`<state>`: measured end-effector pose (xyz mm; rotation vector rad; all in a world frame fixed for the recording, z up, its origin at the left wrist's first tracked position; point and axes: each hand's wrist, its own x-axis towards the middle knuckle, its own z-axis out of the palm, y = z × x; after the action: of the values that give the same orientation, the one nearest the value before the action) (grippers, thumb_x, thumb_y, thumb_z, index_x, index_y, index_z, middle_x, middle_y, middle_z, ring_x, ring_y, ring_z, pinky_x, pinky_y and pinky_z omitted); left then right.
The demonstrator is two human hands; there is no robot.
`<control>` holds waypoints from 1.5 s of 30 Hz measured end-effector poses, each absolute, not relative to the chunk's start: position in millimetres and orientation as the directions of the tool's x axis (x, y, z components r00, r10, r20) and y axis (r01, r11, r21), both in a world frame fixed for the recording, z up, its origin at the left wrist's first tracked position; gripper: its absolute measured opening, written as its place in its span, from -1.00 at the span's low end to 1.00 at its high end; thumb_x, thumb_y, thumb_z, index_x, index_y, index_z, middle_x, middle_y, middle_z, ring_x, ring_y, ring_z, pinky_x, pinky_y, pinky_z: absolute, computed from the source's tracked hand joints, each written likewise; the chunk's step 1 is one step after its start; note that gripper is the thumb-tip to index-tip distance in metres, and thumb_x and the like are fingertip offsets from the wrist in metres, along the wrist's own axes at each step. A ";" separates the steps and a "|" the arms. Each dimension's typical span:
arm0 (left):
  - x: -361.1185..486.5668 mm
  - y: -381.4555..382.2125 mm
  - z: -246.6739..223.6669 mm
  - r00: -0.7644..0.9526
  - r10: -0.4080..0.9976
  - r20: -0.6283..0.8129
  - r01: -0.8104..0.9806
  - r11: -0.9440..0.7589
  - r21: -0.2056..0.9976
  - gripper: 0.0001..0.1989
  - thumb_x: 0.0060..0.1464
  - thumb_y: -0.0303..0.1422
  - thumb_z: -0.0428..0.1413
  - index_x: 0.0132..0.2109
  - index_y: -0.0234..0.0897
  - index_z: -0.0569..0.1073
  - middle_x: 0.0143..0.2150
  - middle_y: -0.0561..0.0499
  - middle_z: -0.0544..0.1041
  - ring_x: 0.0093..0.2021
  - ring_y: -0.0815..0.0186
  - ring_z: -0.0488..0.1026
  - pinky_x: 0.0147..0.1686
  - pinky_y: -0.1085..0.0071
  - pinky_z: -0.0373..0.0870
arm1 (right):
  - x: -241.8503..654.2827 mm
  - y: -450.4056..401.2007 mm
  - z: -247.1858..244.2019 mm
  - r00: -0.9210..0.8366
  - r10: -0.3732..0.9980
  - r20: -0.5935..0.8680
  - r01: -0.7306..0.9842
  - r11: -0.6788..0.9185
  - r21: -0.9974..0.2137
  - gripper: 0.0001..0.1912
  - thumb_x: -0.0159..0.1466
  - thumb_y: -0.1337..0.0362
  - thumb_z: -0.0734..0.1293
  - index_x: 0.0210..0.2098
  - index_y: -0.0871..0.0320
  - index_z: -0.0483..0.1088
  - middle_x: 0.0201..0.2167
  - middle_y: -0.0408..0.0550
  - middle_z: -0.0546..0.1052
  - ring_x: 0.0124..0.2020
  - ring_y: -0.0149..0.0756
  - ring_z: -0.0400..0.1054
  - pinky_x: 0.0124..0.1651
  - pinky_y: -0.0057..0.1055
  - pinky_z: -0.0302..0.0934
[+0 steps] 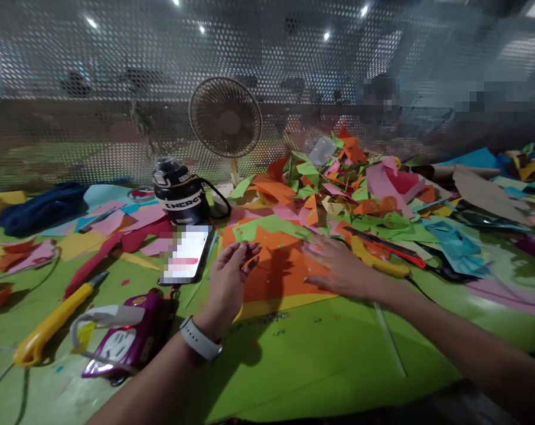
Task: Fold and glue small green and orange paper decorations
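An orange paper sheet (271,283) lies on the table in front of me, with a yellow edge under its near side. A green paper strip (271,226) covers its far part. My left hand (230,274), a white band on its wrist, is over the sheet's left side. Its thumb and fingers are pinched together, and whatever is between them is too small to make out. Fingers stretched out, my right hand (338,265) rests on the right part of the sheet. Tiny loose bits (279,332) are scattered on the green tabletop nearby.
A lit phone (188,260), a black bottle (179,195) and a purple power strip (126,342) stand left. Yellow-handled corded tools (57,321) lie on both sides. Behind are a fan (226,117), a paper-scrap heap (329,183) and a perforated screen (294,47).
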<state>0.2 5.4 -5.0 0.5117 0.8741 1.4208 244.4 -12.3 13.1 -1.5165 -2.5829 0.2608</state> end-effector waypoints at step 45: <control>5.8 4.2 -10.5 -0.039 0.936 -0.349 -0.530 0.277 0.802 -0.92 0.08 -0.50 0.14 -0.38 -0.35 0.50 -0.37 -0.08 0.62 -0.38 0.37 0.56 -0.38 0.53 0.44 | 215.2 6.8 26.5 -0.342 0.931 -0.131 0.198 -0.065 -0.978 -0.34 0.38 -0.10 -0.10 0.12 0.09 0.39 0.22 0.01 0.34 0.27 -0.14 0.13 0.29 -0.01 -0.06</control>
<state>5.8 4.2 -10.5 0.5052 1.0329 1.2655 215.2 6.8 26.5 -1.2311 -1.5698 1.4601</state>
